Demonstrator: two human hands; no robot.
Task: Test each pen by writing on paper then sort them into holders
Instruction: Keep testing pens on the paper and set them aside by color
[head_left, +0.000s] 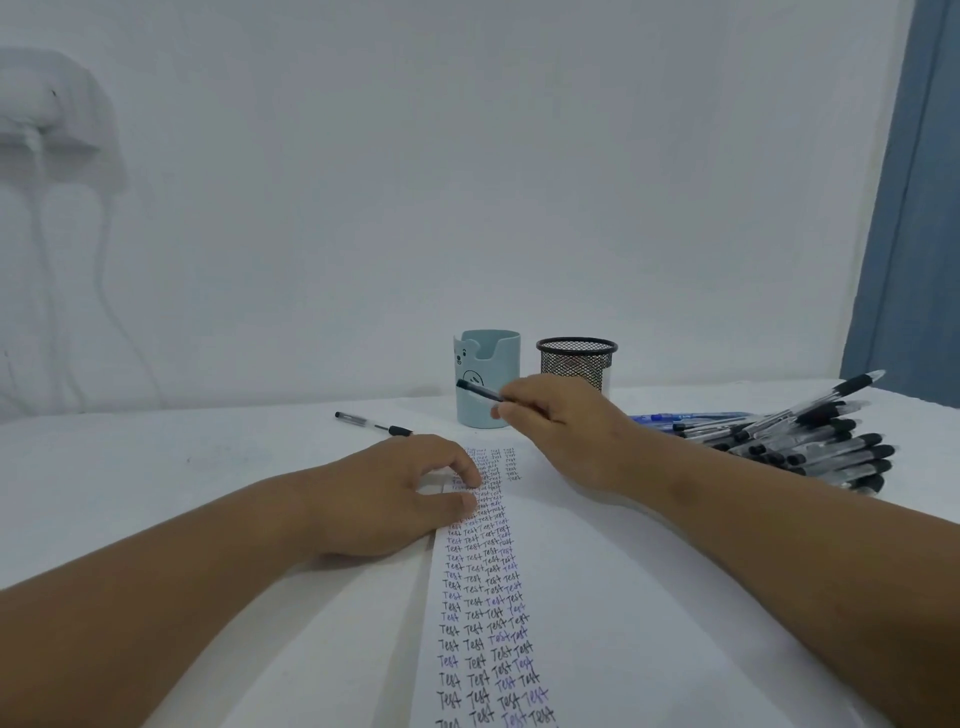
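My right hand (566, 431) grips a black pen (478, 389), its capped end pointing left in front of the teal bear holder (488, 364). Just right of that holder stands the black mesh holder (576, 358). My left hand (395, 493) rests on the left edge of the paper (597, 597), fingertips pressing near the top rows. Columns of "Test" in black and blue ink run down the sheet. A heap of several pens (810, 441) lies at the right, black ones in front and blue ones behind.
One loose black pen (371, 423) lies on the white table (156, 467) left of the teal holder. A white wall is close behind the holders. A blue curtain (904, 234) hangs at the far right.
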